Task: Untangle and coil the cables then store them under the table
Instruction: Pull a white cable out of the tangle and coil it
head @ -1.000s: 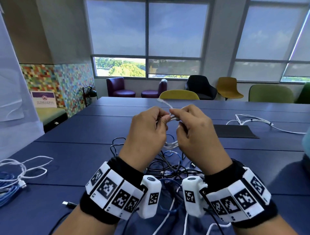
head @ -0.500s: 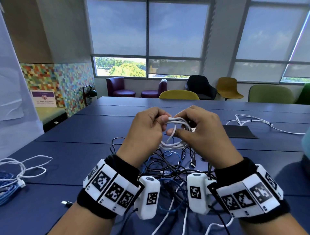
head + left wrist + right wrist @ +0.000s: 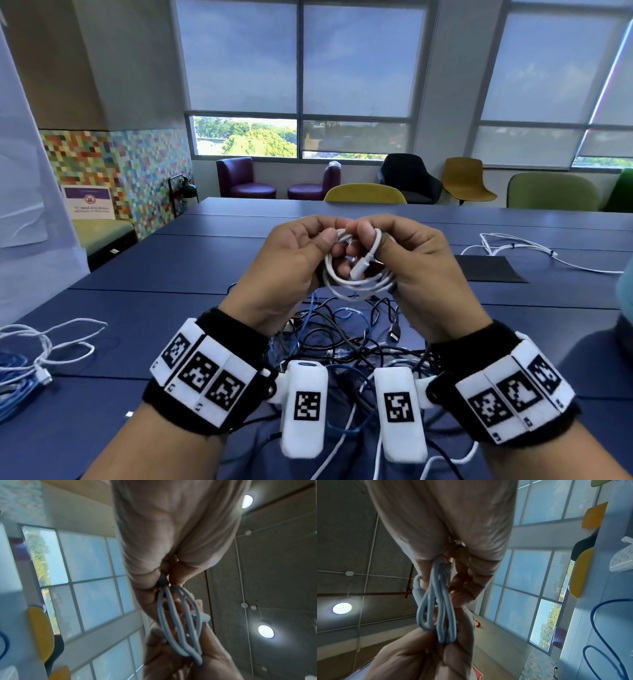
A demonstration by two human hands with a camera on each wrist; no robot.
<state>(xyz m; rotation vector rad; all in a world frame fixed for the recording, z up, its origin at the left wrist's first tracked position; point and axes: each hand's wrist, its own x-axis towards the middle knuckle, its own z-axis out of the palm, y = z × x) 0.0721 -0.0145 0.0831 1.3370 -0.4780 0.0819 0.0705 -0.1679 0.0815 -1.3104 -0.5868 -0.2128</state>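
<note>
While the white cable (image 3: 356, 277) sits wound into a small coil of several loops, it is held up in the air above the near middle of the blue table (image 3: 178, 274), with its white plug end (image 3: 362, 269) lying loose across the coil's middle. The left hand (image 3: 291, 270) pinches the coil's left side between thumb and curled fingers, and the right hand (image 3: 421, 263) has its fingers curled round the right side, thumb (image 3: 364, 230) pressing on the top strands — both wrist views show the loops bunched between the two grips. Directly beneath lies a tangle of black and blue cables (image 3: 346, 339), not yet sorted, with one dark USB plug (image 3: 395, 331) sticking up from it. Far right on the table is another loose white cable (image 3: 534, 250) beside a dark mat (image 3: 486, 272); near left, more white and blue cables (image 3: 30, 363) lie heaped. The coil looks nearly finished, but nothing seems to bind it — if either grip loosens before the plug end is tucked or wrapped, the springy loops would likely pop open and drop into the tangle below, snagging again.
</note>
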